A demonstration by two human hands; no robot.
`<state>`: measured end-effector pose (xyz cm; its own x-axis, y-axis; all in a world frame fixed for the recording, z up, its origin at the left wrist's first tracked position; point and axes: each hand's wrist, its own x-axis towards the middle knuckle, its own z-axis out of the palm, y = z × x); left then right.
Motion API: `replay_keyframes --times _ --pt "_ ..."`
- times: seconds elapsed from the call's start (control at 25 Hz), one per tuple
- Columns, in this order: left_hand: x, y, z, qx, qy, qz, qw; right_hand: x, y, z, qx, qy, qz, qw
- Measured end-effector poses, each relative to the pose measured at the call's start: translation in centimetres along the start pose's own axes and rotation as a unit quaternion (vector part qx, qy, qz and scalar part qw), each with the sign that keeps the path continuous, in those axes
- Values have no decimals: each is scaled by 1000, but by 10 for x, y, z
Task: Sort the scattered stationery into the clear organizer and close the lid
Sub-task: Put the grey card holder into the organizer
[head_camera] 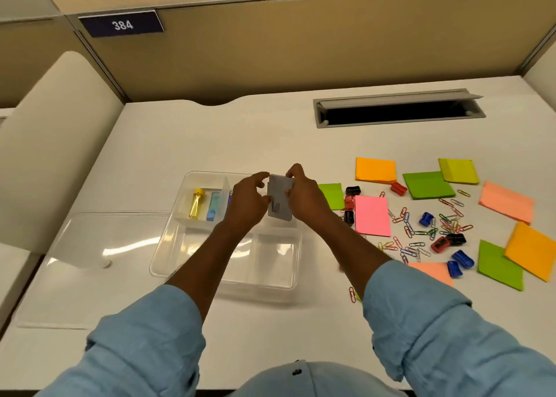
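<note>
A small stack of grey cards [280,198] is held upright above the far right part of the clear organizer [168,246]. My left hand [246,204] pinches its left edge and my right hand [304,198] grips its right edge. A yellow highlighter [196,203] and a light blue one [213,205] lie in the organizer's far left compartment. The clear lid [90,261] lies flat on the desk to the organizer's left. Sticky-note pads in pink [372,215], orange [375,169] and green [428,184] are scattered to the right, with coloured paper clips [421,234].
Small blue [461,259], red [440,244] and black [352,190] clips lie among the paper clips. A cable slot with an open flap [397,110] sits at the desk's far right. Beige partition walls [270,50] close off the far side and left.
</note>
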<state>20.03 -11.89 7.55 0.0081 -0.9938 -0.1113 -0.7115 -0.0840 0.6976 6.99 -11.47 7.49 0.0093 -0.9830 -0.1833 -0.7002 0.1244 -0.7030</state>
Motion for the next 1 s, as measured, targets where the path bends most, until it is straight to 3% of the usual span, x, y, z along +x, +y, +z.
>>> replay_keyframes --times 0.2,0.4,0.64,1.0 --pt "12 -14 14 103 -65 25 992 9 1 13 -62 -5 43 997" --pt "27 -19 17 169 -80 87 979 14 0 25 -68 -7 76 995" --pt "39 -19 19 133 -83 89 984 15 12 40 -179 29 13 983" --pt "49 -24 26 254 -118 101 955 18 13 50 -299 51 -9 953"
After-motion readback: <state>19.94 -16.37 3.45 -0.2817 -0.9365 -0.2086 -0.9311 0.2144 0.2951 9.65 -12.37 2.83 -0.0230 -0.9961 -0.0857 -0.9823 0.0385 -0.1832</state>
